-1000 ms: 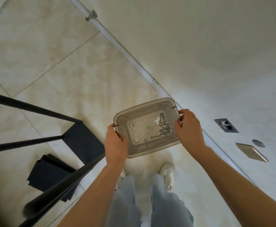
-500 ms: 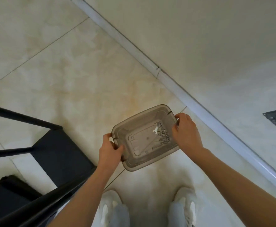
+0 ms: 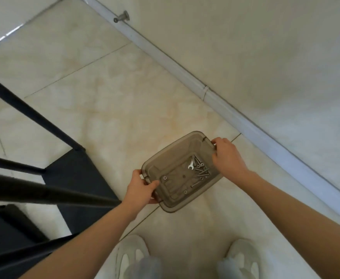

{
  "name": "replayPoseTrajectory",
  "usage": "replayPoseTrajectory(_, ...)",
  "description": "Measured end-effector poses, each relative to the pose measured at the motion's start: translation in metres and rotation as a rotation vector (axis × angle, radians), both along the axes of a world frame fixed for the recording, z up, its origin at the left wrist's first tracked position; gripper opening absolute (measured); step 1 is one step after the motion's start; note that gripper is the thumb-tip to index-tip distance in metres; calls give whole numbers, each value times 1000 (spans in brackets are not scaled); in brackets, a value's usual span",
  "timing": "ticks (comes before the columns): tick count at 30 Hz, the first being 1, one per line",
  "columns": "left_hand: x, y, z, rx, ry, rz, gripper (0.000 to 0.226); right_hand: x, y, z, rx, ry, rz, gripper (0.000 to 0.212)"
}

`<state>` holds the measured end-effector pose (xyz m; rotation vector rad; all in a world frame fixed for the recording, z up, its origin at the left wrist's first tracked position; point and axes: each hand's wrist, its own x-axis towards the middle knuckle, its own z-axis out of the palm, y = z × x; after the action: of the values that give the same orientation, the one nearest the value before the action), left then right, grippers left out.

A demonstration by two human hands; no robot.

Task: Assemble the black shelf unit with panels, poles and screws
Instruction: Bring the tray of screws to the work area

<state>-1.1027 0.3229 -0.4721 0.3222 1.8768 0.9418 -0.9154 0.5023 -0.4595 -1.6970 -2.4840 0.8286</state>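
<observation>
We see 2 bare hands holding a translucent grey-brown plastic tray [image 3: 175, 156] by its short ends, over the pale tiled floor [image 3: 124, 97] and just ahead of 2 white shoes [image 3: 132, 256]. The left hand [image 3: 143, 187] grips the near-left end, thumb laid over the rim and fingers curled beneath. The right hand [image 3: 227, 158] grips the far-right end, fingers wrapped over the rim beside a small notch. Inside the tray, a loose heap of silver screws [image 3: 202, 171] lies bunched toward the right hand's end, with a small flat wrench [image 3: 191, 165] touching the heap's left edge. 2 small rings, nuts or washers we cannot tell, sit apart on the tray's bottom, nearer the left hand. To the left, well apart from the tray, the black shelf panel [image 3: 74, 178] lies low by the floor, and black poles [image 3: 34, 115] run from its corners toward the left edge of the view; the thickest pole crosses just beside the left forearm. Another dark panel [image 3: 3, 228] shows at the lower left. A white baseboard [image 3: 185, 63] runs diagonally behind the tray, with a metal door stop [image 3: 121, 17] fixed near its top end.
</observation>
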Motion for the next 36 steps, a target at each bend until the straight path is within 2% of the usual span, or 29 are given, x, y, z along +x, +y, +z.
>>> replayPoseTrajectory(12, 4, -27, -4, -21, -44, 55, 31, 5, -19, -7, -29, 81, 18, 40)
replayPoseTrajectory(17, -15, -19, -14, -40, 127, 7, 43, 25, -47, -13, -26, 190, -216, 53)
replayPoseTrajectory(21, -37, 0, -18, 30, 273, -63, 51, 31, -76, -16, -305, 272, -465, 68)
replayPoseTrajectory(24, -46, 15, -19, 62, 295, -162, 53, 23, -92, -18, -558, 316, -552, 55)
replayPoseTrajectory(27, -46, 25, -19, 50, 294, -328, 52, 16, -98, -20, -727, 392, -586, 40)
replayPoseTrajectory(30, -44, 31, -20, 14, 362, -450, 41, 14, -92, -20, -757, 409, -568, 31)
replayPoseTrajectory(36, -45, 26, -28, 26, 296, -348, 26, -5, -58, -17, -659, 380, -482, 35)
